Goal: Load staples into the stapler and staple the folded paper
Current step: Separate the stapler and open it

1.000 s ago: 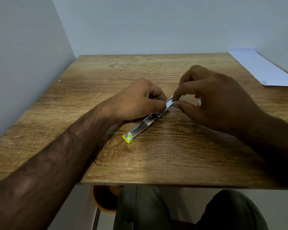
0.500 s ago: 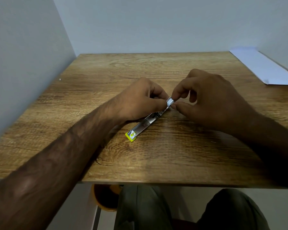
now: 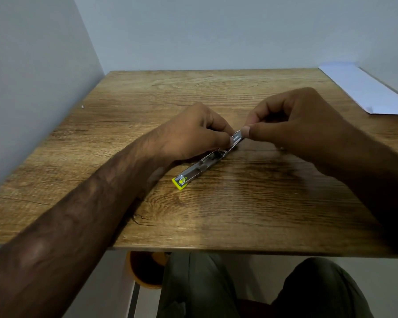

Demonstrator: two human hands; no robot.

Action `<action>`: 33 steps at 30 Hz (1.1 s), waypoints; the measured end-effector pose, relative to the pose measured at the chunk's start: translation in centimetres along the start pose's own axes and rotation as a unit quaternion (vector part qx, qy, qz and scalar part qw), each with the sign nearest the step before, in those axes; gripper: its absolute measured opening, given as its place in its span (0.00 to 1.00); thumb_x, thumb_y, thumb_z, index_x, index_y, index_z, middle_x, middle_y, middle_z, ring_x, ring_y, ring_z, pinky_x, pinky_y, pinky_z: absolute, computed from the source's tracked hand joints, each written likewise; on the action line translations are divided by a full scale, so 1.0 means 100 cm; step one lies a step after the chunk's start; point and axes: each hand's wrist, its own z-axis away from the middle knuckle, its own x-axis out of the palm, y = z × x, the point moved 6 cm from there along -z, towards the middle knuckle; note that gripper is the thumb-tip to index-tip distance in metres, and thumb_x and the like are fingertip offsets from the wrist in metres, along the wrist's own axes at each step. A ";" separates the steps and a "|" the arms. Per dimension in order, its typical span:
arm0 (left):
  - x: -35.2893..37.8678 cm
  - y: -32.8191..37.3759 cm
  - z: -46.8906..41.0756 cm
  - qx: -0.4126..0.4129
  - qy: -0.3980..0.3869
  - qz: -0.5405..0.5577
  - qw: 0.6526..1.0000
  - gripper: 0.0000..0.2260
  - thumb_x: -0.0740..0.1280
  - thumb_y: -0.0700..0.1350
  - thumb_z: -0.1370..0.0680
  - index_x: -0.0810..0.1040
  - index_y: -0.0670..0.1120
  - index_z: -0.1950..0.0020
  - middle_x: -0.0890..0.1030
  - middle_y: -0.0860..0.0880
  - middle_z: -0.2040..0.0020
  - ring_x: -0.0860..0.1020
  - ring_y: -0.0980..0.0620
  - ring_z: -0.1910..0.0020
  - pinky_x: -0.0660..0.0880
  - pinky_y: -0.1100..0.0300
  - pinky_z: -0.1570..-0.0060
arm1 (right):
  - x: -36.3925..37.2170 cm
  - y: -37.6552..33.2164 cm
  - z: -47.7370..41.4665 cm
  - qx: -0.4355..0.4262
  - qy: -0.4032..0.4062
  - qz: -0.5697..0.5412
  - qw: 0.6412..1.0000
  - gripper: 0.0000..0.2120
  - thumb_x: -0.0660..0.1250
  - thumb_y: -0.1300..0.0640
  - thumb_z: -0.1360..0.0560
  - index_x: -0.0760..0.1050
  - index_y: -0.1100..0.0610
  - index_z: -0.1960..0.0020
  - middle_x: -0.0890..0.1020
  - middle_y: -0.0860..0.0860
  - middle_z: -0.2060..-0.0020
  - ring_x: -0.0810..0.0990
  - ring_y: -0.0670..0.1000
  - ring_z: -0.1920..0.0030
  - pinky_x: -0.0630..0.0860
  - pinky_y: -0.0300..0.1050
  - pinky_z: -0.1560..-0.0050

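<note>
Between left hand [image 3: 193,131] and right hand [image 3: 292,125], stapler [image 3: 207,162] lies pinched.

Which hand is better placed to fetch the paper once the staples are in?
Right, probably: the paper lies far right, nearer the right hand, while the left hand holds the stapler.

I can't see the far end of the stapler [image 3: 201,166]: the left hand [image 3: 193,131] and right hand [image 3: 296,125] pinch over it mid-frame. What lies in its open channel is too small to tell. The paper [image 3: 363,90] runs off the frame's right edge.
</note>
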 end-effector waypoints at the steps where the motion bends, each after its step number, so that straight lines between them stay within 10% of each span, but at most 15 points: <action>1: 0.000 0.000 -0.001 -0.010 -0.009 -0.002 1.000 0.06 0.71 0.40 0.23 0.88 0.47 0.53 0.83 0.43 0.67 0.74 0.54 0.74 0.69 0.63 0.72 | -0.004 0.001 0.000 0.008 -0.006 -0.017 1.000 0.03 0.78 0.59 0.30 0.85 0.55 0.62 0.86 0.49 0.70 0.79 0.40 0.71 0.73 0.33 0.71; 7: -0.006 0.022 -0.006 0.009 -0.059 -0.146 0.987 0.06 0.72 0.40 0.23 0.88 0.44 0.49 0.87 0.40 0.58 0.85 0.42 0.60 0.84 0.44 0.55 | -0.022 0.009 0.006 0.042 -0.035 -0.062 0.997 0.04 0.77 0.64 0.30 0.83 0.60 0.61 0.86 0.55 0.70 0.84 0.46 0.72 0.74 0.36 0.76; 17: -0.005 0.044 -0.012 0.017 -0.053 -0.281 0.958 0.07 0.73 0.42 0.23 0.88 0.51 0.49 0.86 0.59 0.58 0.80 0.67 0.62 0.75 0.67 0.58 | -0.027 0.032 0.027 0.099 -0.123 -0.035 0.987 0.05 0.77 0.60 0.29 0.87 0.54 0.53 0.86 0.49 0.70 0.79 0.46 0.78 0.68 0.35 0.81; 33: 0.005 0.049 0.006 0.003 0.059 -0.384 0.922 0.09 0.68 0.47 0.24 0.86 0.56 0.48 0.85 0.56 0.54 0.77 0.53 0.58 0.70 0.61 0.57 | -0.057 0.040 0.027 0.021 -0.070 0.056 0.996 0.08 0.82 0.54 0.35 0.87 0.47 0.58 0.84 0.42 0.68 0.77 0.35 0.71 0.70 0.25 0.69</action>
